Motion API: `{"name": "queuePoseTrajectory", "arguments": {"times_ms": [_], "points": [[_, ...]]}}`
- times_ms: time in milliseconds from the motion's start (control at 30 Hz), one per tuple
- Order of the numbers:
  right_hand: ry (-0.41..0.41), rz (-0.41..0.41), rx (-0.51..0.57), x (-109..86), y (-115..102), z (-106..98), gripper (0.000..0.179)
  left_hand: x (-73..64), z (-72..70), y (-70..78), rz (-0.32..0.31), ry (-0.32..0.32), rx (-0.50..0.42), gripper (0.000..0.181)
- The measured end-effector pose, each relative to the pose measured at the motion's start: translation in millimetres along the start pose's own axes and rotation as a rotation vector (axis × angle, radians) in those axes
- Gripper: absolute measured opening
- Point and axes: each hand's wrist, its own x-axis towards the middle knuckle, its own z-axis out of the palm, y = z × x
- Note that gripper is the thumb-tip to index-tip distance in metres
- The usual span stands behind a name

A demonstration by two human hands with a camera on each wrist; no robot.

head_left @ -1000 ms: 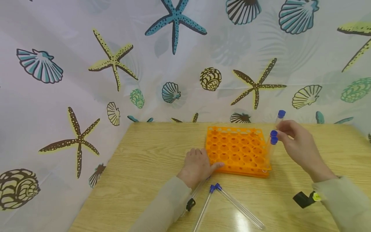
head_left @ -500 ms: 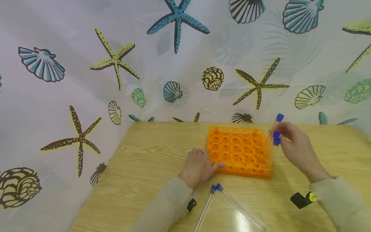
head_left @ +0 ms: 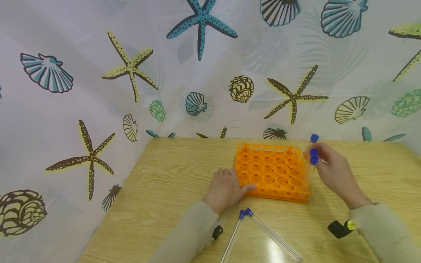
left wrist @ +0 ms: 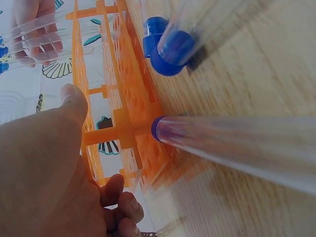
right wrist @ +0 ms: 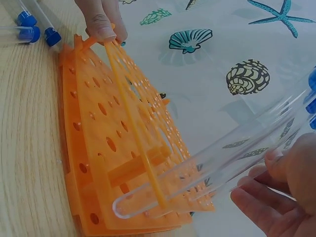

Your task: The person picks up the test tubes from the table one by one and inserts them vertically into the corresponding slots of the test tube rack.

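Observation:
An orange test tube rack (head_left: 268, 170) stands on the table with rows of round holes. My left hand (head_left: 225, 188) grips its left end, the thumb along the front edge; in the left wrist view the other fingers curl at that end of the rack (left wrist: 131, 84). At the right end my right hand (head_left: 337, 173) pinches a clear test tube with a blue cap (head_left: 314, 138). Two more capped tubes stand in the right-end holes in front of it, their blue caps (head_left: 314, 160) close together. In the right wrist view a tube's rounded bottom (right wrist: 129, 205) shows inside the rack.
Capped test tubes lie in front of the rack, one tube (head_left: 274, 236) slanting right and another tube (head_left: 232, 235) slanting left. A third tube (head_left: 227, 214) is partly hidden under my left wrist. A curtain (head_left: 210, 80) with starfish and shells hangs behind the table.
The held tube's blue cap has moved down and slightly left, toward the two other caps. My right hand has shifted a little with it. The left hand keeps its hold on the rack.

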Motion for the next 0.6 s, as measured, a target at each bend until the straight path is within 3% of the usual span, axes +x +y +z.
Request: {"name": "queuePoseTrajectory", "arguments": {"times_ms": [200, 600], "points": [[-0.002, -0.005, -0.005, -0.5, 5.1, 4.0, 0.016, -0.2, 0.2, -0.1, -0.002, -0.007, 0.001, 0.078], [-0.051, 0.087, -0.025, -1.4, 10.6, 6.1, 0.02, 1.2, 0.8, -0.3, 0.001, -0.019, 0.008, 0.081]]}}
